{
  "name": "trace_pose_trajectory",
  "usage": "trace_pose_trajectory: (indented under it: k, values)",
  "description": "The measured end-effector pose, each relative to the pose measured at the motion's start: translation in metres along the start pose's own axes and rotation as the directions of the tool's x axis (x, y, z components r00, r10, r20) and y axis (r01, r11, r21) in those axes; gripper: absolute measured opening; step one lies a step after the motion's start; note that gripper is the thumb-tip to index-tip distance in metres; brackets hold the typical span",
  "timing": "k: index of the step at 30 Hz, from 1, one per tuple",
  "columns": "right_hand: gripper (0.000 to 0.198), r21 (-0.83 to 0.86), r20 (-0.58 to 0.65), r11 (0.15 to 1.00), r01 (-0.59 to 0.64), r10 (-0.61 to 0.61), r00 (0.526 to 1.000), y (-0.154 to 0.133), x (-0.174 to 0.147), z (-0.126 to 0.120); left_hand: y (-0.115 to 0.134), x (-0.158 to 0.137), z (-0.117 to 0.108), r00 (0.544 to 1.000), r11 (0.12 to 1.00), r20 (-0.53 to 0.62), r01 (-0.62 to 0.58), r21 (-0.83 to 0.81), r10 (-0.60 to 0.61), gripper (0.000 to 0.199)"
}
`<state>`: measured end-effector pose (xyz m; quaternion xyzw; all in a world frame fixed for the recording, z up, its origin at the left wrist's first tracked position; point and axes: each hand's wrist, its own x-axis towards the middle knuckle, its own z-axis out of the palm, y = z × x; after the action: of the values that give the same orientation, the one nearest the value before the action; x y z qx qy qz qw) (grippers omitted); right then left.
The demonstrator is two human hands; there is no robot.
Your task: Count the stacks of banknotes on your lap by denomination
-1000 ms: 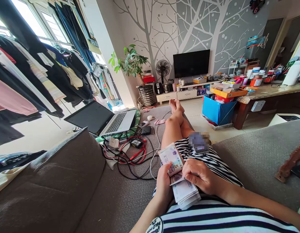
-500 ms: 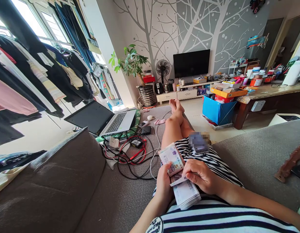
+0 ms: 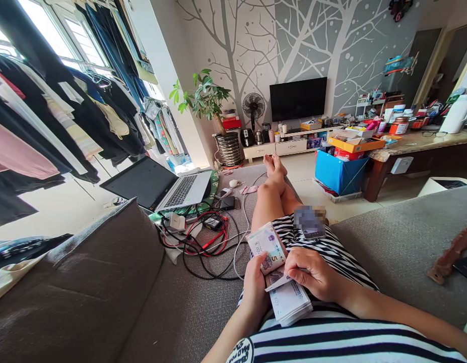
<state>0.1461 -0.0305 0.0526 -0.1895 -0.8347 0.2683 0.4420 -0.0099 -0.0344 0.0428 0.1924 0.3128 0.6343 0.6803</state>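
Observation:
A thick stack of banknotes (image 3: 266, 244), the top one marked 5, is bent over above my lap. My left hand (image 3: 255, 282) is closed round its left side, thumb pressed on the upper part. The lower part of the stack fans out toward my body with its pale side up. My right hand (image 3: 312, 272) pinches the edge of a single banknote (image 3: 277, 281) at the fold, fingers curled. Beyond my hands a phone (image 3: 314, 233) with a blurred-out screen lies on the striped cloth (image 3: 346, 252) over my thighs.
On the grey sofa (image 3: 203, 312) to the left lie an open laptop (image 3: 184, 191), tangled cables (image 3: 195, 252) and chargers. A blue storage box (image 3: 339, 174) stands by a cluttered table (image 3: 414, 143) at the right. A television (image 3: 298, 99) and potted plant (image 3: 228, 148) are at the back.
Hardly anything differs. The banknote at the fold has shifted very slightly between my fingers; both hands stay in the same place.

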Motion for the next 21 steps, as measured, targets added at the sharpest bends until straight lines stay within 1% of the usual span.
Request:
trace_pose_trajectory:
  k: [6, 12, 16, 21]
  values:
    - [0.035, -0.007, 0.003, 1.000, 0.005, -0.005, 1.000, -0.0009, 0.0007, -0.0005, 0.0001, -0.0011, -0.0007, 1.000, 1.000, 0.026, 0.003, 0.000, -0.003, 0.017]
    - [0.036, -0.016, -0.004, 1.000, 0.018, -0.018, 1.000, -0.0028, 0.0027, -0.0009, -0.0001, 0.0014, -0.0024, 1.000, 0.999, 0.008, -0.012, 0.039, 0.012, 0.019]
    - [0.031, -0.016, -0.023, 1.000, 0.022, -0.023, 0.999, -0.0026, 0.0027, -0.0004, 0.0001, 0.0024, -0.0032, 1.000, 0.998, 0.003, -0.020, 0.054, 0.020, 0.023]
    - [0.026, -0.018, -0.044, 1.000, -0.004, 0.003, 0.999, -0.0020, 0.0005, 0.0001, 0.0006, 0.0013, -0.0028, 1.000, 0.998, 0.017, 0.001, 0.058, -0.002, 0.023]
